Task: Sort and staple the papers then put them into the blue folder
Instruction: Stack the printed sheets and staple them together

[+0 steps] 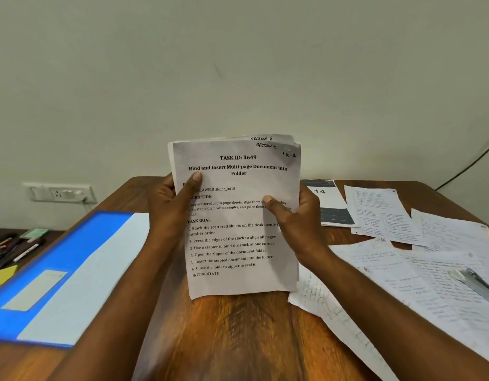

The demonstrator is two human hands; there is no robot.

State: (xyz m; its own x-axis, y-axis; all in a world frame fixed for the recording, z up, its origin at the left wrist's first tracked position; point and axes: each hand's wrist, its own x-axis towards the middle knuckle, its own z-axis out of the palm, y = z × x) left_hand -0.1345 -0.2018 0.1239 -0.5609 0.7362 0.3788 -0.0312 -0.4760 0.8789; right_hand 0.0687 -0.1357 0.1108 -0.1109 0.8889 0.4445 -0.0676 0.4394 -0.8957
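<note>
Papers (237, 215) held upright above the counter (237, 339), gripped at both side edges.

I see my left hand (173, 204) and right hand (295, 218) each pinching the stack, thumbs on the front page. Blue folder (56, 270) lies flat at left; loose sheets (430, 270) and a stapler (477, 284) rest at right.
</note>
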